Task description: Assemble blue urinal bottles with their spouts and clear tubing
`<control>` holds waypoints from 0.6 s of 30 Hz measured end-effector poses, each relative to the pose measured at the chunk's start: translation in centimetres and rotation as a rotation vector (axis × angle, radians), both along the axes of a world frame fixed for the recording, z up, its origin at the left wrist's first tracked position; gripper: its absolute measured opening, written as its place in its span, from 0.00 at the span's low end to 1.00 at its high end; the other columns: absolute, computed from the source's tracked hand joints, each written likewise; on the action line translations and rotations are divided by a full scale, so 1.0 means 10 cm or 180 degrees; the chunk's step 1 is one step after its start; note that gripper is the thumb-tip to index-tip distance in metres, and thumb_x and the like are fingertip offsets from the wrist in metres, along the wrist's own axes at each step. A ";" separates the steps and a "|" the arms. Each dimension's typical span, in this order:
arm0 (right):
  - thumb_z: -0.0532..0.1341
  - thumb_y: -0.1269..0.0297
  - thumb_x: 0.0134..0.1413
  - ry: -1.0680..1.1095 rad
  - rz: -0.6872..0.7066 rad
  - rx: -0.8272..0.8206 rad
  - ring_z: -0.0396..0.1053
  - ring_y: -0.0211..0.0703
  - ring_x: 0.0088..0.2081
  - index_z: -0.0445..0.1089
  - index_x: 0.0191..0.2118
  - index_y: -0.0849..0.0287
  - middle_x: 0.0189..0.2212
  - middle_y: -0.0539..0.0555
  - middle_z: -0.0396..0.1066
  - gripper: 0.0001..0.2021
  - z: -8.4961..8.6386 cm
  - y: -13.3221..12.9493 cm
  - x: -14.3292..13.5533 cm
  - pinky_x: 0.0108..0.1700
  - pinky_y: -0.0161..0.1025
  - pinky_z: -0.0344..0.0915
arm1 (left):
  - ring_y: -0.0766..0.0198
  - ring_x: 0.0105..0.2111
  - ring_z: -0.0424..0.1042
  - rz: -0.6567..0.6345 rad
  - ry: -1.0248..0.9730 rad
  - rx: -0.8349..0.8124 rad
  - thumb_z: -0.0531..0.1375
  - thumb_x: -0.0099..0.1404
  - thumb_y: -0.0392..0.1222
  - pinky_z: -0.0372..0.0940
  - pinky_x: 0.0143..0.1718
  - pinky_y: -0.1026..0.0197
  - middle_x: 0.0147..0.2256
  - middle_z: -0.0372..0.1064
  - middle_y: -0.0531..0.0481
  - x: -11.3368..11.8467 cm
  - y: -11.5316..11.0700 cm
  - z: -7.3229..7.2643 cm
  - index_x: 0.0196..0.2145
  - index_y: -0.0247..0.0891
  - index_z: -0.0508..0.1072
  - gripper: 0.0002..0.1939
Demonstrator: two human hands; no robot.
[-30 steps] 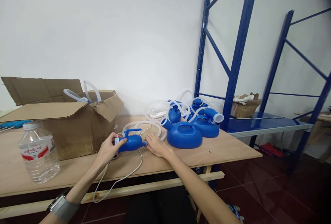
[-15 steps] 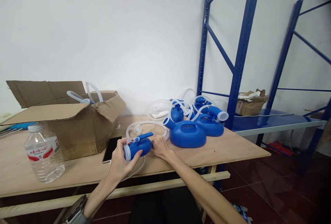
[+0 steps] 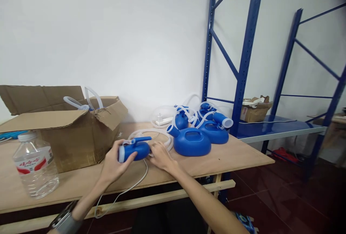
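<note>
My left hand (image 3: 115, 162) is wrapped round a blue plastic urinal head (image 3: 139, 151) with a white collar at its left end and a blue lever on top. It is held sideways just above the table's front part. At its narrow right end, the fingers of my right hand (image 3: 160, 156) are pinched together; what lies between them is hidden. A coiled white hose (image 3: 169, 141) rests on the table behind that hand. To the right stand blue urinal bottles (image 3: 192, 144) with handles, one of them behind (image 3: 214, 133) with a white-rimmed mouth piece.
An open cardboard box (image 3: 78, 136) with white hoses sticking out stands at the left. In front of it is a clear water bottle (image 3: 36, 169). A white power strip (image 3: 163, 121) lies near the wall. A white cable (image 3: 129, 190) hangs over the table edge. Blue shelving (image 3: 244, 57) rises at right.
The view has turned a little to the right, so the table things sit further left. Both hands stay together at the blue urinal head. The phone beside my left hand is no longer visible.
</note>
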State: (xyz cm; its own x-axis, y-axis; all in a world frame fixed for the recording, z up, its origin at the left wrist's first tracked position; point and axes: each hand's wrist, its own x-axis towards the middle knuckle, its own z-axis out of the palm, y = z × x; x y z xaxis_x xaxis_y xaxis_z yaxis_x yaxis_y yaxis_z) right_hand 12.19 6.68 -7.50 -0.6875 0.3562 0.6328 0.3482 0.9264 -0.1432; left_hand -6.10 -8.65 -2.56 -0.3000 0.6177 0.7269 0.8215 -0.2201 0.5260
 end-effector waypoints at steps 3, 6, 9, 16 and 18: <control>0.62 0.72 0.54 0.0757 -0.0042 -0.0192 0.57 0.59 0.66 0.60 0.66 0.60 0.63 0.66 0.62 0.32 -0.04 0.09 0.01 0.67 0.58 0.57 | 0.52 0.39 0.77 0.0516 -0.0566 0.0203 0.65 0.56 0.66 0.71 0.41 0.55 0.43 0.76 0.46 -0.20 -0.18 0.03 0.46 0.43 0.69 0.29; 0.60 0.72 0.55 0.1768 -0.0216 -0.0994 0.58 0.57 0.66 0.58 0.67 0.59 0.64 0.66 0.58 0.33 -0.09 0.25 -0.02 0.67 0.56 0.58 | 0.51 0.41 0.76 0.0767 -0.0898 0.0426 0.66 0.52 0.69 0.70 0.41 0.54 0.44 0.75 0.46 -0.34 -0.38 -0.02 0.44 0.43 0.70 0.31; 0.63 0.64 0.56 0.2623 -0.0160 -0.2389 0.68 0.55 0.59 0.62 0.64 0.57 0.59 0.64 0.65 0.29 -0.14 0.40 -0.14 0.61 0.52 0.66 | 0.51 0.40 0.75 0.0877 -0.1092 0.0517 0.66 0.51 0.70 0.69 0.41 0.52 0.43 0.74 0.46 -0.40 -0.50 -0.13 0.44 0.43 0.71 0.33; 0.63 0.56 0.63 0.3518 0.0728 -0.4649 0.77 0.46 0.43 0.71 0.43 0.55 0.43 0.59 0.76 0.09 -0.11 0.54 -0.33 0.46 0.42 0.74 | 0.51 0.38 0.73 0.0727 -0.1405 0.0510 0.68 0.47 0.69 0.69 0.39 0.51 0.41 0.73 0.46 -0.29 -0.51 -0.35 0.44 0.42 0.70 0.35; 0.63 0.56 0.65 0.3582 0.1106 -0.4849 0.77 0.44 0.42 0.71 0.40 0.56 0.42 0.59 0.77 0.09 -0.08 0.56 -0.31 0.42 0.38 0.74 | 0.51 0.39 0.73 0.0671 -0.1443 0.0531 0.67 0.48 0.69 0.69 0.41 0.51 0.42 0.72 0.47 -0.23 -0.50 -0.37 0.44 0.42 0.70 0.35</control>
State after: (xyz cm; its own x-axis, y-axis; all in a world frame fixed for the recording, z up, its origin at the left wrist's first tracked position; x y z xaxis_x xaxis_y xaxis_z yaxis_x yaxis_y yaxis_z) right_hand 9.07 12.32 -8.33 -0.3982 0.9115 0.1033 -0.6122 -0.1801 -0.7699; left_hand -8.36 -13.67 -6.29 -0.7124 0.3970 0.5787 0.5551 -0.1856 0.8108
